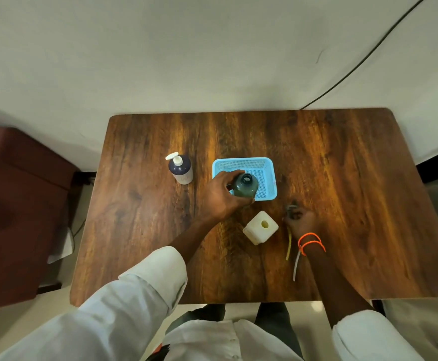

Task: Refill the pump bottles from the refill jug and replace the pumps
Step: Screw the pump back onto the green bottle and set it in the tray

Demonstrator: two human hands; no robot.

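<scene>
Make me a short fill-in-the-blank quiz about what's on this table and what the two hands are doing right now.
1. The left hand grips the open green bottle at the ____ basket.
2. The dark bottle at the left has a ____ pump on top.
3. The cream jug stands with its mouth ____.
4. The right hand, on the pump, wears ____ bands at the wrist.

Missing words: blue; white; open; orange

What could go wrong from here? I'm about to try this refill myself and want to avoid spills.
The green bottle is open-topped and held by the left hand at the blue basket rim; a tilt could spill it. The cream refill jug is uncapped beside the right hand, which could knock it. That hand's grip on the pump leaves two tubes trailing, perhaps dripping on the table.
</scene>
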